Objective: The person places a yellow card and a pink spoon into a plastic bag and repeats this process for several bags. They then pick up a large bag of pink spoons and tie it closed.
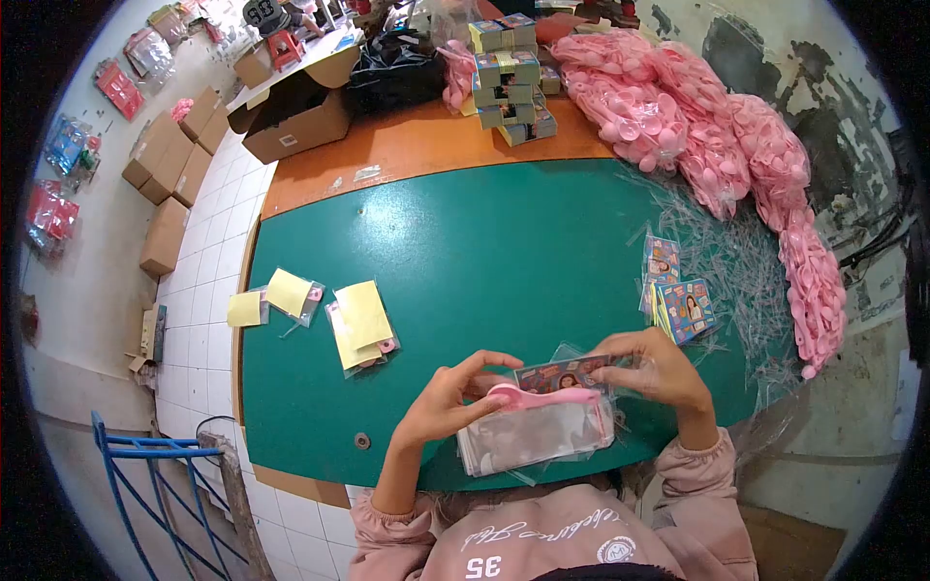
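Note:
Near the front edge of the green table, my left hand (448, 395) pinches a pink spoon (552, 397) at its broad end, beside the left end of a printed card (547, 376). My right hand (661, 370) grips the right end of that card, with clear plastic around its fingers. The spoon lies crosswise in front of the card, over a stack of clear plastic bags (528, 441). To the right, beyond my right hand, are several printed cards (684, 308). Packed pieces with yellow backs (363, 320) lie to the left.
Clear plastic strips (722, 257) litter the table's right side, beside long heaps of bagged pink spoons (746, 145). Stacked card bundles (509, 82) stand at the back near an open cardboard box (295, 126) and a black bag (399, 68). A blue metal frame (160, 450) stands at the left.

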Motion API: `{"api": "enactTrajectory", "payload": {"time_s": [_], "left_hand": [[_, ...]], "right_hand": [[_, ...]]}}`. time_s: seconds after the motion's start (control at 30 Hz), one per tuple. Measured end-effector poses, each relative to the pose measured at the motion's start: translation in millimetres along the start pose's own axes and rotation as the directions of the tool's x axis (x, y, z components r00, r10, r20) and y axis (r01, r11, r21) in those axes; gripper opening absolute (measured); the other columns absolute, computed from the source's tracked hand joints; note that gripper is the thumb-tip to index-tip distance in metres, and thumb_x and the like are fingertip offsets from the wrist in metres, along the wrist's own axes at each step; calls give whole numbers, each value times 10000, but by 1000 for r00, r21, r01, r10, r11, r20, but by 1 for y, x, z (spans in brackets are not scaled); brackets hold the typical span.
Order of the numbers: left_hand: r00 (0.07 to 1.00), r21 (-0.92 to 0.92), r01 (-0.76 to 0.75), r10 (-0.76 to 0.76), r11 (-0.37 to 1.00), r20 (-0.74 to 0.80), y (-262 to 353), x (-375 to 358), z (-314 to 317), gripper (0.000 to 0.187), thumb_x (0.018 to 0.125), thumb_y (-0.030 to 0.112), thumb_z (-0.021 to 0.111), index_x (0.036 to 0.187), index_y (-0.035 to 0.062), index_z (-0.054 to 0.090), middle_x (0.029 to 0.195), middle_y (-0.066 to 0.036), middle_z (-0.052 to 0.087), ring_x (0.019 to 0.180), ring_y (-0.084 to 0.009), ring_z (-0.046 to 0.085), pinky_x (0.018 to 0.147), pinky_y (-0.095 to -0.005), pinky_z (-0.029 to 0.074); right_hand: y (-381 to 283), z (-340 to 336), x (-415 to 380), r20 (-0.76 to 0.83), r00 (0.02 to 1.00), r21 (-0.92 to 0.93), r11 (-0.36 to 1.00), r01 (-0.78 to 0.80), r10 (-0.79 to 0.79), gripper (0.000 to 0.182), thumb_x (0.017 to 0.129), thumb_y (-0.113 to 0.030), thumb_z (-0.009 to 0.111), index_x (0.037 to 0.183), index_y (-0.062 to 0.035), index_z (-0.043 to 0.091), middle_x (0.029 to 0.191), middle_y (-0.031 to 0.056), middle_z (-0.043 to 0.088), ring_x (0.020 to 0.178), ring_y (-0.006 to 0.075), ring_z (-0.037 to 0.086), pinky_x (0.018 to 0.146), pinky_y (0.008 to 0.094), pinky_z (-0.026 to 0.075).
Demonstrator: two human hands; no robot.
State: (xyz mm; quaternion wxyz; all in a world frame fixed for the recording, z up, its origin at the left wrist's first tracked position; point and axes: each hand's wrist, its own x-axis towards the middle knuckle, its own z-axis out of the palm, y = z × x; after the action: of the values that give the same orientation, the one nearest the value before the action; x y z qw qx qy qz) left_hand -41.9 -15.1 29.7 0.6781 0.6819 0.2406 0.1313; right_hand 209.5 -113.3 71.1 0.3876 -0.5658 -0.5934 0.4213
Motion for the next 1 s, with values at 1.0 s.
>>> {"api": "enactTrajectory", "payload": {"time_s": [1.0], "left_hand": [[955,-554,148,-264,819,-136,-20,-25,44,604,931,72,331,1386,149,-58,1108,-219,535,1018,-271,558,864,-367,475]], "right_hand": [[5,76,-3,102,982,-426,885,186,-157,223,719,-101,652,914,-45,562,902,114,501,876,281,509,743,368,435]]}}
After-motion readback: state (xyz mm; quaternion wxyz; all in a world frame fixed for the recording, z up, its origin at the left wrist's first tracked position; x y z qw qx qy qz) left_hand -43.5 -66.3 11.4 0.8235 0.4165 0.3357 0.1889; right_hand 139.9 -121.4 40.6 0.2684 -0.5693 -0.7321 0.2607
